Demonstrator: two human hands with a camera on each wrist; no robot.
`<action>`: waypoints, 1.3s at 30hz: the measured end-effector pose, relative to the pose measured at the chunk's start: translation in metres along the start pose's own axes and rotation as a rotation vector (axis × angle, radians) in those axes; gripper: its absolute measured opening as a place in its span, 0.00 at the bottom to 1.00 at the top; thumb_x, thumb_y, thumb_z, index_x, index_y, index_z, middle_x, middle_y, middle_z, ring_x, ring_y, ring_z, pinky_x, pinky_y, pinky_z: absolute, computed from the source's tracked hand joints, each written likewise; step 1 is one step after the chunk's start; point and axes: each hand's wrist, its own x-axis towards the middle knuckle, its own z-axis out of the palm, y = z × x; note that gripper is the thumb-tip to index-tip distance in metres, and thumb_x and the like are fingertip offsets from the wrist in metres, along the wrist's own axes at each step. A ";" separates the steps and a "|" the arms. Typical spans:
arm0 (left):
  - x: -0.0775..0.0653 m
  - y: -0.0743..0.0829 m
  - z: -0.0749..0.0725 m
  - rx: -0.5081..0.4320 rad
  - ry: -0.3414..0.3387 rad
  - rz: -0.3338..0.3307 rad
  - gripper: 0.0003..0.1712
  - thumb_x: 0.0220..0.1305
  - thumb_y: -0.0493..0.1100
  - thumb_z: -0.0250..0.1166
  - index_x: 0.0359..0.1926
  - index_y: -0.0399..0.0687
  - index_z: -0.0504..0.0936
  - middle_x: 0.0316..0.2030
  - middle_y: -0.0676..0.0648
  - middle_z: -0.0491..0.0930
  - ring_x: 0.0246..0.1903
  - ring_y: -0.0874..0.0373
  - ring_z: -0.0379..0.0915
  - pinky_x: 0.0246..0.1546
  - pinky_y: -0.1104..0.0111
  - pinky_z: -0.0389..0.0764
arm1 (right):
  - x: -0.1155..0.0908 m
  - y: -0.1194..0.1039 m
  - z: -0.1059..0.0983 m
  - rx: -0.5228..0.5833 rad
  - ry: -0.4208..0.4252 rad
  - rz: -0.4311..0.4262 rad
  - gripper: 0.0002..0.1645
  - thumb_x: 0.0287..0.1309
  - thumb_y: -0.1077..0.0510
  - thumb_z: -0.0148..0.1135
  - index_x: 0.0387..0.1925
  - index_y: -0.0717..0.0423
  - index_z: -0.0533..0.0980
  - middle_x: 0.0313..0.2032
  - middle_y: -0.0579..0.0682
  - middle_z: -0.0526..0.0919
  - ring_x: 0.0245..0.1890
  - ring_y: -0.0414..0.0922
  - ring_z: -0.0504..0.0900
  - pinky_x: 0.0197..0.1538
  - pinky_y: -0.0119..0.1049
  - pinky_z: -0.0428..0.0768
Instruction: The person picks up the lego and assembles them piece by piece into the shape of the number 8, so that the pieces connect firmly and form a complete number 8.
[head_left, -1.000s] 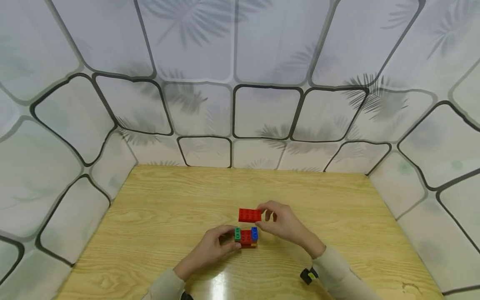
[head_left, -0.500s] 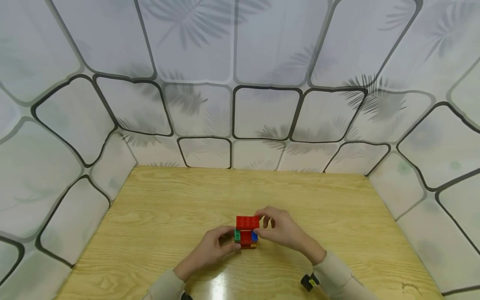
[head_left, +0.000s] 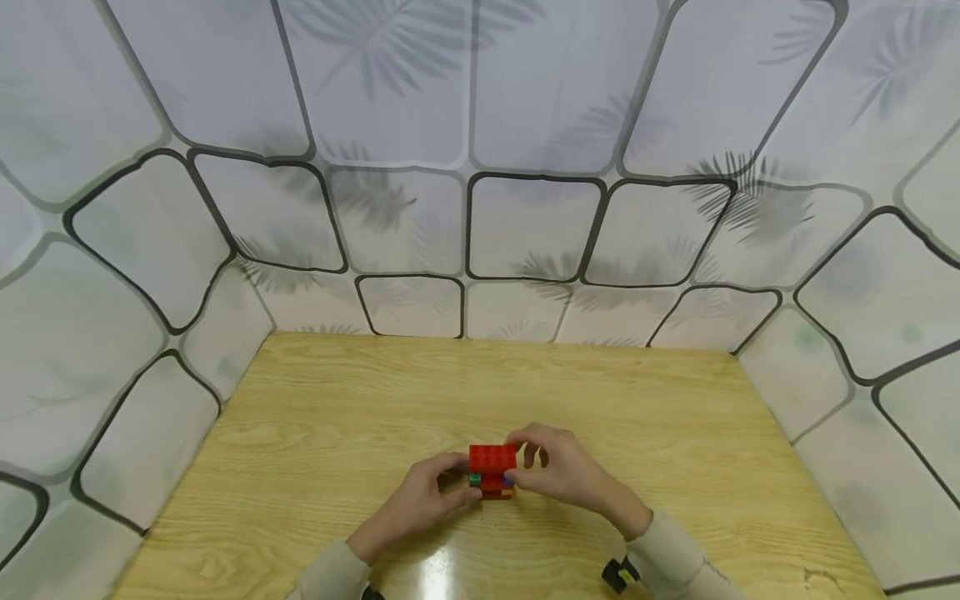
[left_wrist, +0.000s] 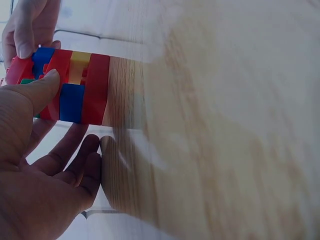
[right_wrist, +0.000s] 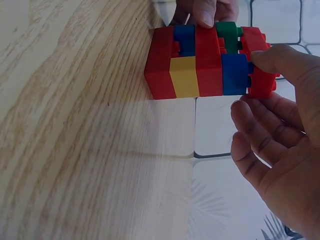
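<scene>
A layered stack of toy building bricks stands on the table. Its bottom is a red brick point(right_wrist: 161, 65); above that come a yellow brick point(right_wrist: 184, 77) and a blue one point(left_wrist: 71, 102), then another red brick point(right_wrist: 208, 65). A green brick point(right_wrist: 227, 36) and a second blue brick point(right_wrist: 234, 74) form the layer over it. My right hand point(head_left: 562, 468) pinches the top red brick point(head_left: 492, 457) between thumb and fingers, right at the studs of that layer. My left hand point(head_left: 429, 492) grips the stack's left side, thumb at the front and fingers behind.
The wooden table point(head_left: 337, 400) extends around the stack. Patterned cloth walls point(head_left: 536, 225) enclose it at the back and both sides. A small black device point(head_left: 619, 575) hangs by the right sleeve point(head_left: 667, 546).
My right hand has brought the red brick down and slightly left, from behind the stack to over its green and blue bricks. The left hand stays in place on the stack.
</scene>
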 end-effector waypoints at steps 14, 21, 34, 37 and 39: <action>0.000 0.001 0.000 -0.015 -0.011 -0.002 0.25 0.70 0.51 0.72 0.63 0.45 0.82 0.58 0.46 0.86 0.59 0.45 0.82 0.61 0.50 0.81 | -0.002 -0.002 0.001 -0.008 -0.006 -0.004 0.19 0.61 0.56 0.77 0.52 0.49 0.82 0.43 0.42 0.87 0.35 0.38 0.82 0.33 0.30 0.79; 0.000 0.002 0.000 -0.031 -0.015 -0.002 0.24 0.70 0.51 0.72 0.63 0.49 0.83 0.58 0.49 0.86 0.61 0.46 0.81 0.63 0.48 0.80 | -0.002 -0.004 0.000 -0.005 -0.016 -0.007 0.19 0.60 0.57 0.77 0.52 0.49 0.82 0.43 0.43 0.87 0.35 0.39 0.83 0.33 0.31 0.79; 0.001 0.000 0.000 -0.032 -0.015 -0.003 0.24 0.69 0.51 0.73 0.62 0.51 0.83 0.57 0.51 0.87 0.60 0.47 0.81 0.63 0.49 0.80 | -0.003 -0.004 -0.001 -0.018 -0.013 -0.029 0.20 0.59 0.58 0.77 0.52 0.49 0.82 0.42 0.43 0.87 0.35 0.40 0.83 0.33 0.30 0.79; 0.001 0.000 0.000 -0.027 -0.013 -0.006 0.24 0.69 0.51 0.73 0.62 0.50 0.83 0.57 0.50 0.87 0.60 0.47 0.81 0.63 0.49 0.80 | -0.004 -0.004 0.000 -0.024 -0.010 -0.036 0.20 0.59 0.59 0.78 0.52 0.49 0.82 0.43 0.43 0.87 0.35 0.40 0.83 0.33 0.30 0.79; 0.001 0.001 0.000 -0.028 -0.013 -0.010 0.24 0.69 0.51 0.73 0.62 0.50 0.83 0.57 0.50 0.87 0.60 0.46 0.81 0.63 0.49 0.80 | -0.004 -0.004 0.000 -0.021 -0.011 -0.036 0.20 0.59 0.59 0.78 0.52 0.49 0.82 0.43 0.43 0.87 0.34 0.41 0.83 0.33 0.31 0.80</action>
